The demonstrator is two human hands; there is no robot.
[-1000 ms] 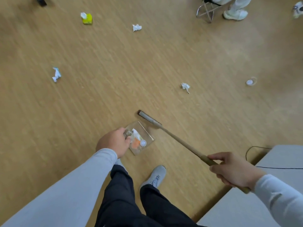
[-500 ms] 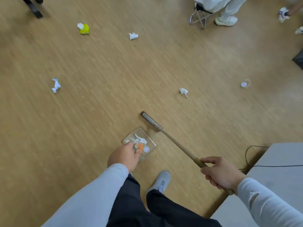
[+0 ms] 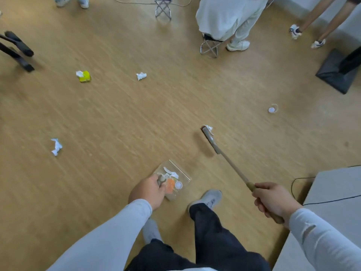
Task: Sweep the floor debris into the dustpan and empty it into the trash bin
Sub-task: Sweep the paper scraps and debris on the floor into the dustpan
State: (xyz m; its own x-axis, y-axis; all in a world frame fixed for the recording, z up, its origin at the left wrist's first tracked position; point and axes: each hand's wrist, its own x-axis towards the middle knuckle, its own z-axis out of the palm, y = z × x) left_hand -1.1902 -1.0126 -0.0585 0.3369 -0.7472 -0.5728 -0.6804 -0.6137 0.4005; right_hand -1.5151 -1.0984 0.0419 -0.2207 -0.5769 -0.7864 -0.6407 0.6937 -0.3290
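Observation:
My left hand [image 3: 148, 190] grips the handle of a clear dustpan [image 3: 182, 173], held low over the wooden floor in front of my feet; white paper scraps, an orange piece and a white cap lie in it. My right hand [image 3: 273, 200] is shut on the wooden handle of a broom [image 3: 230, 163]. The broom head [image 3: 209, 136] rests on the floor, touching a small crumpled white paper [image 3: 209, 127]. More debris lies around: a white cap with a ring [image 3: 272, 109], a paper ball [image 3: 141, 76], a yellow wrapper [image 3: 84, 76], a bluish-white paper [image 3: 56, 146]. No trash bin shows.
A grey platform [image 3: 332, 192] with a black cable [image 3: 297, 182] stands at the lower right. A person sits on a folding stool [image 3: 210, 45] at the top; other legs [image 3: 320, 20] stand at the top right. A black block [image 3: 336, 73] lies at right, black stand legs [image 3: 17, 49] at left.
The broom head swung out to the right and away from the dustpan, reaching the small crumpled paper. The view tilted up, showing more of the room. My left hand kept the dustpan near my feet.

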